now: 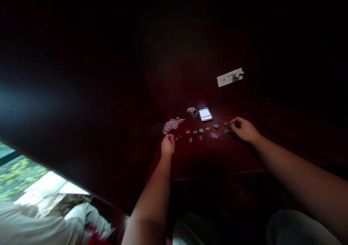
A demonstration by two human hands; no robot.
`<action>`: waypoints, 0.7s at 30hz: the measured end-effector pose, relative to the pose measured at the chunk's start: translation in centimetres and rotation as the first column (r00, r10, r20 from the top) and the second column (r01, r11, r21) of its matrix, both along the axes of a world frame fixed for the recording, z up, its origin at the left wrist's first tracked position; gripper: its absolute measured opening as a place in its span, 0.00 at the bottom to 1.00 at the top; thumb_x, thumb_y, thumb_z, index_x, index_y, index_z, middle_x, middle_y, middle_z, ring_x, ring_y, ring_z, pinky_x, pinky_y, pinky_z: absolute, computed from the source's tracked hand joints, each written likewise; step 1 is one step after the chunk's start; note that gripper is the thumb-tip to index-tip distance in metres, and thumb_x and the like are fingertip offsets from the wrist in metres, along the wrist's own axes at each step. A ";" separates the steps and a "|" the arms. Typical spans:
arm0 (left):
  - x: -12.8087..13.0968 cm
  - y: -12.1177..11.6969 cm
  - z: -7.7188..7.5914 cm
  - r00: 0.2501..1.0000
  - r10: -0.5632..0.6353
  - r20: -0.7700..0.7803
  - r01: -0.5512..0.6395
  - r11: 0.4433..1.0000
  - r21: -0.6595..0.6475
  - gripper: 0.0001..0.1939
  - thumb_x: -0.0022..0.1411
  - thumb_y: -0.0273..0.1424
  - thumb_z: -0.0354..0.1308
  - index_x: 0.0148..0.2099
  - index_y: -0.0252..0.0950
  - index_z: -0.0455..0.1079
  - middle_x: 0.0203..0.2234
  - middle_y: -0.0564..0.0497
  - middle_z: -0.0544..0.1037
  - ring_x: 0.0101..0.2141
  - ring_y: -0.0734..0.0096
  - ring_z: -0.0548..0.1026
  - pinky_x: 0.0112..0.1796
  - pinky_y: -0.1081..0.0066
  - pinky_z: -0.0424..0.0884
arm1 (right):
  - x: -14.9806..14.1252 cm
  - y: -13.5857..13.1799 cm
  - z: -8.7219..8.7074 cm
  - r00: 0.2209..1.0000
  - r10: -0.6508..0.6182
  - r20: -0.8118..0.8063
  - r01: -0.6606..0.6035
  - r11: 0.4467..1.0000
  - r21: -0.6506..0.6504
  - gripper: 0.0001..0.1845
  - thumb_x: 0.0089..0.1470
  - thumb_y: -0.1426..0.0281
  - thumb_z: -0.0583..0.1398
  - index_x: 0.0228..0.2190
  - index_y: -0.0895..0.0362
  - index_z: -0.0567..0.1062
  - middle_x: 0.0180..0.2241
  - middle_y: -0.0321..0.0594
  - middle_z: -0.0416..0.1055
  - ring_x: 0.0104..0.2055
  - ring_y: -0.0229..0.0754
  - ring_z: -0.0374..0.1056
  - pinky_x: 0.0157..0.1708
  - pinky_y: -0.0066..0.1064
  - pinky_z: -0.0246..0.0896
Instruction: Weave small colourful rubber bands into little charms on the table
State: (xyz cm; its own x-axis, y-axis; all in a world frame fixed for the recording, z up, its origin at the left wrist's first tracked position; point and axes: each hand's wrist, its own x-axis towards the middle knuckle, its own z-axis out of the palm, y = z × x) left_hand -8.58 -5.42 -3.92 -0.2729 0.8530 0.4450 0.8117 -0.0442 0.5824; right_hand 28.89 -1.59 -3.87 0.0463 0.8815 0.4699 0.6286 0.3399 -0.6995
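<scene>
1. Nearest us is the front of the table (206, 165). Our left hand (168, 145) is loosely curled by a few slim bits (176, 139); we cannot tell whether it grips one.
2. Our right hand (246, 129) has thumb and forefinger nearly together, just beside the orange ring (226, 124) and a dim yellowish pile (227, 131). We cannot tell if anything is pinched.
3. Between our hands lie blue bits (190, 140), pink bits (200, 138) and a fuller purple pile (214, 136), each grouped by colour.
4. Just beyond, we see the pink ring (187, 133), blue ring (195, 132), green ring (199, 130), yellow ring (207, 130) and a purple clump (216, 126) in a row.
5. Leftward, the mixed heap (173, 124) far outweighs these groups, so we judge the sorting to be at an early stage.
6. At the back, the round jar (191, 111) stands beside the lit phone (205, 114); we cannot make out the jar's contents.
</scene>
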 end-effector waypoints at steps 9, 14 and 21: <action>0.1 0.0 -0.2 0.998 -0.044 0.046 0.042 0.998 0.039 0.06 0.59 0.26 0.55 0.41 0.35 0.69 0.32 0.49 0.77 0.31 0.75 0.75 0.38 0.74 0.70 | -1.1 -1.6 0.7 0.979 0.021 0.204 -0.035 0.997 0.067 0.09 0.54 0.65 0.53 0.28 0.55 0.70 0.28 0.40 0.74 0.27 0.40 0.67 0.27 0.29 0.56; 1.1 -0.6 0.3 0.991 -0.125 0.048 0.120 0.989 0.089 0.06 0.59 0.29 0.57 0.40 0.35 0.67 0.30 0.51 0.77 0.31 0.76 0.75 0.37 0.74 0.72 | -5.8 -5.3 1.5 0.720 0.244 0.649 -0.451 0.876 0.172 0.11 0.56 0.65 0.54 0.27 0.55 0.72 0.29 0.43 0.75 0.29 0.43 0.68 0.31 0.31 0.54; 6.1 -2.0 2.0 0.941 -0.337 0.037 0.326 0.930 0.172 0.06 0.59 0.29 0.57 0.40 0.36 0.67 0.33 0.50 0.77 0.32 0.75 0.76 0.35 0.75 0.72 | -7.6 -6.1 2.0 0.671 0.288 0.683 -0.530 0.831 0.171 0.09 0.57 0.67 0.53 0.31 0.55 0.71 0.30 0.44 0.75 0.32 0.44 0.69 0.34 0.33 0.55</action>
